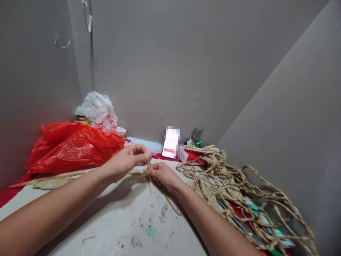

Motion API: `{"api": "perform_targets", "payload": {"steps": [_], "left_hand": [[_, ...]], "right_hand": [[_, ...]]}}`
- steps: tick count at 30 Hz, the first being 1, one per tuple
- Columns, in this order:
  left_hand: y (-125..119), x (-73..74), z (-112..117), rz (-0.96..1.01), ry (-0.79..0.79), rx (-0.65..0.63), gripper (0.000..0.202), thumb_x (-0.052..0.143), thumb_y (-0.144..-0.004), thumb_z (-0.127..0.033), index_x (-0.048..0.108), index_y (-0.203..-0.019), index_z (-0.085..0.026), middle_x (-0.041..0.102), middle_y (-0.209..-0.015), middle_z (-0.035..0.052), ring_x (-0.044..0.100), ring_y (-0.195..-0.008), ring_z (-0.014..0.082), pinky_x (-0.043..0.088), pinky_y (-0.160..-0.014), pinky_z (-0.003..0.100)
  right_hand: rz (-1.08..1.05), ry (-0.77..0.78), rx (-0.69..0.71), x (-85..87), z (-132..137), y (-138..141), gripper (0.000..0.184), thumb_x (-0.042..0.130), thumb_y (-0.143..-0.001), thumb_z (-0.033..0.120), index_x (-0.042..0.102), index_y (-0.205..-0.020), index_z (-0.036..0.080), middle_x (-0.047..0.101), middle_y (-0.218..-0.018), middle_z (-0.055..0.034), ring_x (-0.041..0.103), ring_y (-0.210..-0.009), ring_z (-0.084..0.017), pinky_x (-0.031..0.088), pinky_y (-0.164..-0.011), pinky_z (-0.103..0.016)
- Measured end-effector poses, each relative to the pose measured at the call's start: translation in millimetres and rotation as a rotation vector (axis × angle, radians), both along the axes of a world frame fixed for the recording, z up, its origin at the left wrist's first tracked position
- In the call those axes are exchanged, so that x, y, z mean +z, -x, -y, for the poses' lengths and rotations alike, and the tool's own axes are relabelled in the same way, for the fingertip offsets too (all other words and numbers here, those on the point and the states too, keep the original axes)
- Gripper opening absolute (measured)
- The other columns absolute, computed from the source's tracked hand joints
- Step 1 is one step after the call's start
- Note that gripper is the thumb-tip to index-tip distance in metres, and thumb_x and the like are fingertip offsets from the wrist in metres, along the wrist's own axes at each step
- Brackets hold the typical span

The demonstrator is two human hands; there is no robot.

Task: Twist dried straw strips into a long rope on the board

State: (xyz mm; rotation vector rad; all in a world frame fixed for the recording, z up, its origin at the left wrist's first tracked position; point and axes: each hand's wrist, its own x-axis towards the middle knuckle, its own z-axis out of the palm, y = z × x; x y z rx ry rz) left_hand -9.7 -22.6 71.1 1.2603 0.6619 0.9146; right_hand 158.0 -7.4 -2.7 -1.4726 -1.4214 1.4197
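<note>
Both hands meet near the middle of the white board. My left hand is closed in a pinch on the upper end of a tan plant-fibre cord. My right hand pinches the same cord from the right, a little lower. One loose strand hangs under my right wrist and curves down to the board. A short piece of the cord sticks out to the left. The fingertips hide how the strands lie where they cross.
Tangled straw-coloured rope is heaped along the right, over tools and packets. A red plastic bag lies at the left, with a clear bag behind. A lit phone leans at the wall beside green-handled pruners. The stained board fills the front.
</note>
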Motion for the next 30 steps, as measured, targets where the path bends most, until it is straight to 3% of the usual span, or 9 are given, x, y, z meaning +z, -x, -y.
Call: {"api": "perform_targets", "payload": {"steps": [2, 6, 10, 13, 16, 18, 22, 26, 30], "left_hand": [[12, 27.9, 9, 0.082, 0.007, -0.017, 0.016, 0.063, -0.076, -0.023, 0.051, -0.072, -0.015, 0.065, -0.082, 0.0055, 0.063, -0.078, 0.0136, 0.050, -0.069, 0.023], [45, 84.3, 29, 0.129, -0.059, -0.023, 0.012, 0.053, -0.081, -0.022, 0.049, -0.070, -0.017, 0.056, -0.059, -0.0025, 0.056, -0.047, 0.0085, 0.043, -0.042, 0.017], [86, 105.9, 40, -0.110, -0.117, -0.079, 0.016, 0.049, -0.080, -0.021, 0.049, -0.064, -0.016, 0.052, -0.050, -0.0044, 0.049, -0.039, 0.0062, 0.036, -0.041, 0.014], [109, 83.1, 33, -0.492, 0.009, -0.186, 0.018, 0.044, -0.081, -0.018, 0.058, -0.074, -0.009, 0.056, -0.050, -0.0029, 0.046, -0.043, 0.0023, 0.033, -0.051, 0.014], [104, 39.7, 17, -0.760, -0.148, 0.092, 0.010, 0.065, -0.065, -0.023, 0.064, -0.066, -0.014, 0.062, -0.061, 0.0008, 0.051, -0.054, 0.0099, 0.033, -0.050, 0.016], [82, 9.8, 6, -0.770, -0.294, 0.180, 0.012, 0.062, -0.065, -0.028, 0.065, -0.065, -0.016, 0.061, -0.062, 0.0004, 0.051, -0.058, 0.0127, 0.034, -0.052, 0.019], [23, -33.0, -16, -0.689, -0.337, 0.150, 0.014, 0.053, -0.069, -0.025, 0.061, -0.063, -0.015, 0.057, -0.060, -0.0001, 0.050, -0.058, 0.0122, 0.033, -0.053, 0.019], [-16, -53.8, -29, -0.600, -0.052, -0.004, 0.019, 0.046, -0.072, -0.025, 0.050, -0.055, -0.016, 0.045, -0.045, -0.0028, 0.032, -0.038, 0.0074, 0.024, -0.042, 0.021], [-25, -62.1, -29, -0.411, 0.123, -0.014, 0.014, 0.044, -0.070, -0.023, 0.045, -0.058, -0.017, 0.042, -0.046, -0.0035, 0.032, -0.038, 0.0066, 0.021, -0.040, 0.020]], "right_hand": [[0.033, -0.008, -0.017, -1.7, -2, -1, 0.025, 0.061, -0.065, 0.022, 0.043, -0.049, 0.018, 0.034, -0.034, 0.0097, 0.022, -0.029, -0.003, 0.011, -0.034, -0.022], [0.046, -0.004, -0.021, -4.7, -4, -4, 0.021, 0.060, -0.064, 0.019, 0.045, -0.050, 0.017, 0.036, -0.034, 0.0096, 0.024, -0.029, -0.003, 0.011, -0.034, -0.021], [0.002, 0.010, -0.011, -2.7, -4, -6, 0.022, 0.060, -0.063, 0.019, 0.044, -0.049, 0.017, 0.036, -0.035, 0.0094, 0.024, -0.029, -0.003, 0.012, -0.033, -0.021], [-0.063, 0.033, 0.024, 1.9, -3, -7, 0.021, 0.061, -0.062, 0.021, 0.045, -0.049, 0.017, 0.036, -0.035, 0.0095, 0.022, -0.030, -0.002, 0.012, -0.033, -0.020], [-0.130, 0.065, 0.073, 4.5, -4, -8, 0.023, 0.062, -0.062, 0.025, 0.044, -0.050, 0.018, 0.036, -0.036, 0.0096, 0.021, -0.031, -0.002, 0.012, -0.033, -0.019], [-0.199, 0.107, 0.107, 4.2, -4, -11, 0.025, 0.065, -0.062, 0.027, 0.044, -0.052, 0.018, 0.037, -0.037, 0.0097, 0.021, -0.031, -0.002, 0.011, -0.033, -0.019], [-0.335, 0.194, 0.134, 2.8, -7, -17, 0.028, 0.069, -0.060, 0.028, 0.044, -0.057, 0.017, 0.037, -0.039, 0.0106, 0.018, -0.032, -0.001, 0.006, -0.034, -0.017], [-0.403, 0.216, 0.149, 5.3, -6, -19, 0.031, 0.070, -0.060, 0.027, 0.041, -0.057, 0.017, 0.035, -0.038, 0.0114, 0.018, -0.033, 0.000, 0.006, -0.035, -0.016], [-0.374, 0.209, 0.154, 7.6, -5, -18, 0.029, 0.068, -0.061, 0.024, 0.041, -0.055, 0.017, 0.035, -0.038, 0.0111, 0.018, -0.032, 0.000, 0.007, -0.034, -0.016]]}}
